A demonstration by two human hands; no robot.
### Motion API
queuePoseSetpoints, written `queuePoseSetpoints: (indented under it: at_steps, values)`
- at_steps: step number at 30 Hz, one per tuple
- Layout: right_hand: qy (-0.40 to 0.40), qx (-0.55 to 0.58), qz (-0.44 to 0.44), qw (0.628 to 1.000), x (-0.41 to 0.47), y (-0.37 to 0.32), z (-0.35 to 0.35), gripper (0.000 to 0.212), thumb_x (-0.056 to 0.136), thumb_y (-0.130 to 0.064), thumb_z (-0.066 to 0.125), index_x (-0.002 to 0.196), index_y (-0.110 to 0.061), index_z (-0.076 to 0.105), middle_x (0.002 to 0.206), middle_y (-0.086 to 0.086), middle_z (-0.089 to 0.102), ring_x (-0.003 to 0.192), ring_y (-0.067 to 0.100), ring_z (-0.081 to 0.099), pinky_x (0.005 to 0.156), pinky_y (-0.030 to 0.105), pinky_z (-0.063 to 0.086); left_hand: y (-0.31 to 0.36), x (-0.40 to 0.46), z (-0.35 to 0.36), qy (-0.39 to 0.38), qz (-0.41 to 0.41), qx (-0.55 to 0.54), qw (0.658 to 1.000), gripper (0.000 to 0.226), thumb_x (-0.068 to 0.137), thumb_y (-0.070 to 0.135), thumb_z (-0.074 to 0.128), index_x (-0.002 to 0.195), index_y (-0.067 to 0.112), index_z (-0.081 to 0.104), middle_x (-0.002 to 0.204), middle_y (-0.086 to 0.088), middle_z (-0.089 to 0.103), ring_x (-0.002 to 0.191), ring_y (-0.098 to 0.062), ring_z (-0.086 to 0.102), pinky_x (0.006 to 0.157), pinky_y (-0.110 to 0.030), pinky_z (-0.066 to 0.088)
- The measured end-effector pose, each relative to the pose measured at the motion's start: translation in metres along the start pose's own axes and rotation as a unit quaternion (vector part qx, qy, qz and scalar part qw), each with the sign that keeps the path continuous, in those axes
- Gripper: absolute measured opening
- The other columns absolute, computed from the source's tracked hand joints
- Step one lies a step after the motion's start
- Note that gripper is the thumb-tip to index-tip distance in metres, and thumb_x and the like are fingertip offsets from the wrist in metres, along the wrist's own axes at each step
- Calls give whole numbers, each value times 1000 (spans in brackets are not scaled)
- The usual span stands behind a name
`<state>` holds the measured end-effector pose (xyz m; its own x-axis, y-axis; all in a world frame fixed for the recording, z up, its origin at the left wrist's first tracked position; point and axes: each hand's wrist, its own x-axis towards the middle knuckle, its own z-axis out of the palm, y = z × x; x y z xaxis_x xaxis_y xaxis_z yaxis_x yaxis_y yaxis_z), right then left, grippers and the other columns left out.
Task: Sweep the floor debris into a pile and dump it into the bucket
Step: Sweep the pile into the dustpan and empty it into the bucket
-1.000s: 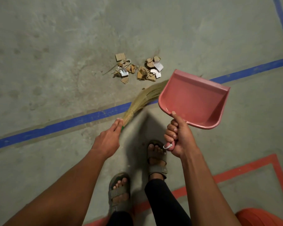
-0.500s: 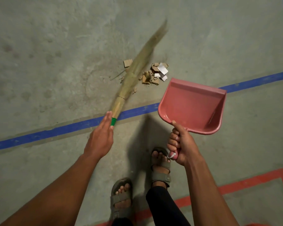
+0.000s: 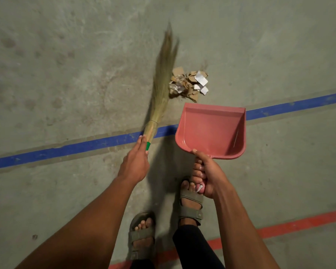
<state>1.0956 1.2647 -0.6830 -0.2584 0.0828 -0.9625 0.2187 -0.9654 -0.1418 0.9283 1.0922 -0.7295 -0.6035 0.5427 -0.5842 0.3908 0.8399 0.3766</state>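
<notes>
Scraps now bunched: cardboard-and-paper pile; left hand grips grass broom, right hand grips plastic dustpan.

The scattered debris has been drawn from two loose clusters into one tighter pile at the centre of the frame. The broom, which lay low toward the dustpan a second ago, now points up the frame with its bristles just left of the pile. The pink dustpan has swung round, its mouth now just below the pile.
</notes>
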Motion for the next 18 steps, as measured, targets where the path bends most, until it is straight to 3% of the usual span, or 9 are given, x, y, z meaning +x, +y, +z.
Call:
queuePoseSetpoints:
  at_steps: [7,13,18]
  values:
    - [-13,-42,38,998,3,12,-2,43,101,-29,63,66,-26,37,55,-7,21,38,6,16,32,19,17,5,-20,-17,51,43,34,997,71,108,25,47,167,25,8,169,4,28,112,-29,67,83,-44,59]
    - [-54,10,115,992,21,26,14,44,102,-29,58,63,-25,38,51,-8,22,33,5,17,30,17,16,13,-2,-53,68,36,15,997,65,110,27,43,166,26,12,170,4,25,134,-33,55,100,-50,50]
    - [-105,79,169,977,43,41,53,43,103,-27,56,63,-23,39,46,-8,25,30,5,21,29,17,17,30,42,-78,96,42,2,994,62,109,22,45,166,21,19,169,-1,28,145,-30,44,114,-46,40]
